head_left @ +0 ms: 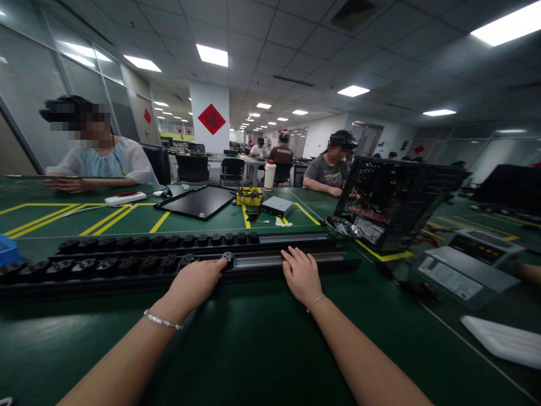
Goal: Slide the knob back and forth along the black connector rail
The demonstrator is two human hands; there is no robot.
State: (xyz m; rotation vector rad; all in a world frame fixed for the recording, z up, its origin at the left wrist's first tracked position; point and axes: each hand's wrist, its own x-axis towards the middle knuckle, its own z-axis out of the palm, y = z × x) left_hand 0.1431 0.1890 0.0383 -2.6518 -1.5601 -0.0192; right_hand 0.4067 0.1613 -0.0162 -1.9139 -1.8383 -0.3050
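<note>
Two long black rails lie side by side across the green table. The near rail carries a row of black socket-like modules on its left part, and a bare metallic channel shows on its right. My left hand is closed at the end of that row, fingertips on a small black module; its far fingers are partly hidden. With fingers apart, my right hand rests at the near rail's bare channel. Behind it, the far rail bears a similar row of modules.
An open computer case stands at right, beside a metal bowl and a grey power supply. Further back are a black panel, a yellow basket and a grey box. Co-workers sit across the table.
</note>
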